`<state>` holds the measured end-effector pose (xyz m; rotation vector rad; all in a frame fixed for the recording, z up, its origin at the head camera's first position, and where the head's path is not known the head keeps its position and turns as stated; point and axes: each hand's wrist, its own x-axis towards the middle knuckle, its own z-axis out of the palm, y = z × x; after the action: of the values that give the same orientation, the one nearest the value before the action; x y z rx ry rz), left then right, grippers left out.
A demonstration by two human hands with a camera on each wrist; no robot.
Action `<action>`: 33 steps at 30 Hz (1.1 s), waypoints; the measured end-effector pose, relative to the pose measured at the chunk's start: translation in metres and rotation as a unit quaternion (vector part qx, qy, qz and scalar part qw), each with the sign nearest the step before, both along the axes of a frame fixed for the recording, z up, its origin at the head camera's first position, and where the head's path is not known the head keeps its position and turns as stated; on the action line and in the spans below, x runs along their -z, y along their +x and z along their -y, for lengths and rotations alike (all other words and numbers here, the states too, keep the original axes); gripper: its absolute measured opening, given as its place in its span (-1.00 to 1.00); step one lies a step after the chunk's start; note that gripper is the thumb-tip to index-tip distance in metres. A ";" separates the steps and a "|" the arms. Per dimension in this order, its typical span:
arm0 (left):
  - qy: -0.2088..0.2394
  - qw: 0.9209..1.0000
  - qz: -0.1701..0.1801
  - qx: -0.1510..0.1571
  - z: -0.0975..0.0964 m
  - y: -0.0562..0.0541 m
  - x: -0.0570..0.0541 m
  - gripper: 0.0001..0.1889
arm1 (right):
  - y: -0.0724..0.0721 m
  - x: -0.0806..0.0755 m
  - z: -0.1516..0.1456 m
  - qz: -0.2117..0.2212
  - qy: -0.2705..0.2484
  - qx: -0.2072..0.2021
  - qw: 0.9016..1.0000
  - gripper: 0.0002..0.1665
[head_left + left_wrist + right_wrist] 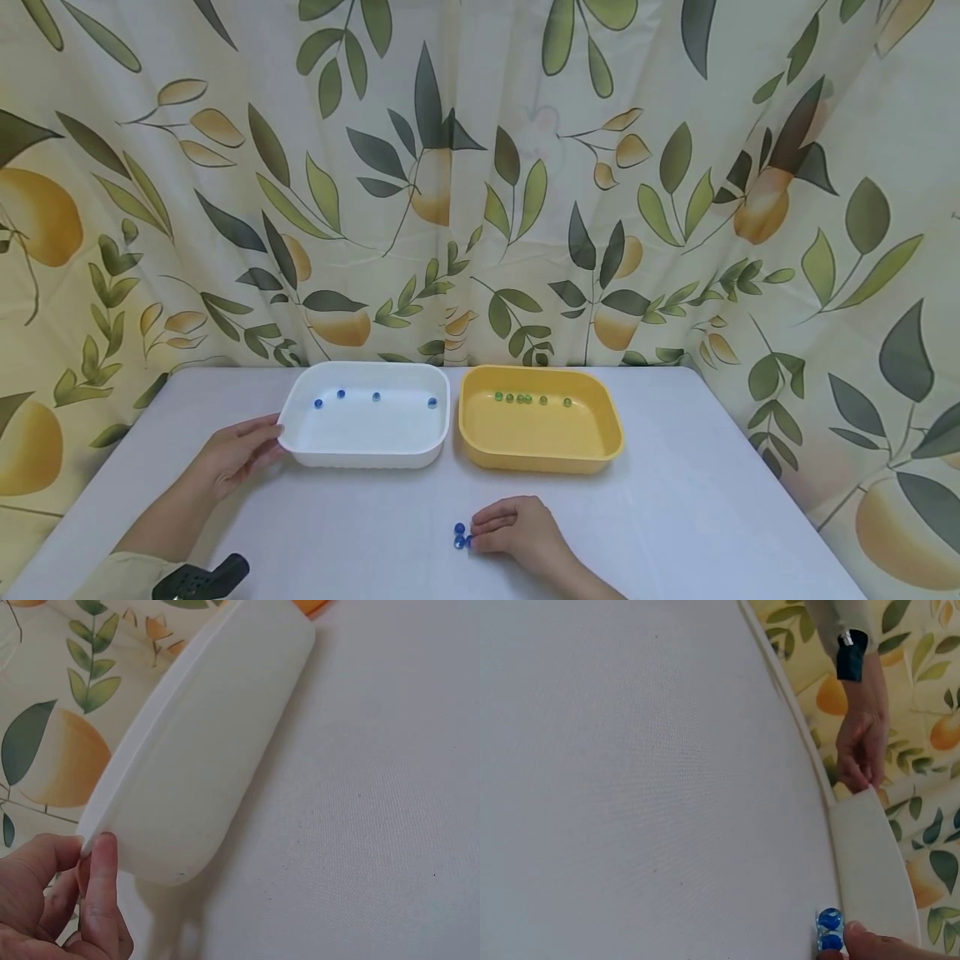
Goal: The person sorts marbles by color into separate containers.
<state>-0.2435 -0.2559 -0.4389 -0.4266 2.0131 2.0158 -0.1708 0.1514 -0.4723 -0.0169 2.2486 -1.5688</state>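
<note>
My left hand (238, 457) pinches the left rim of a white plastic tray (360, 460) between thumb and fingers, as the left wrist view also shows. Several blue marbles (377, 397) lie spread inside that tray. Near the front of the table my right hand (521, 533) has its thumb and fingertips at a blue marble (469, 542), which they partly cover. Two more blue marbles (459, 535) sit just left of the fingertips. In the right wrist view, blue marbles (829, 919) show beside the right thumb (877, 946).
Beside the white tray stands a yellow tray (540, 461) with several green marbles (521, 399) along its far part. Both trays rest on a white-covered table (675, 517). A patterned curtain (495, 275) with leaves and fruit hangs behind the table's back edge.
</note>
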 end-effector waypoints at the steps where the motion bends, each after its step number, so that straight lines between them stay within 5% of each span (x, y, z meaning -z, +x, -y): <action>1: 0.000 1.000 0.000 0.000 0.000 0.000 0.000 -0.32 | 0.000 0.000 0.001 -0.002 0.003 0.001 1.000 -0.69; 22: 0.002 1.000 -0.001 0.004 0.002 -0.003 -0.001 -0.32 | -0.003 -0.004 0.006 -0.021 0.051 0.005 0.998 -0.77; 33: -0.005 1.000 0.001 0.004 0.000 -0.001 -0.001 -0.32 | -0.004 0.000 0.000 -0.005 -0.004 -0.005 1.000 -0.78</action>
<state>-0.2442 -0.2564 -0.4381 -0.4225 2.0227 2.0003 -0.1743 0.1516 -0.4722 -0.0381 2.2455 -1.5753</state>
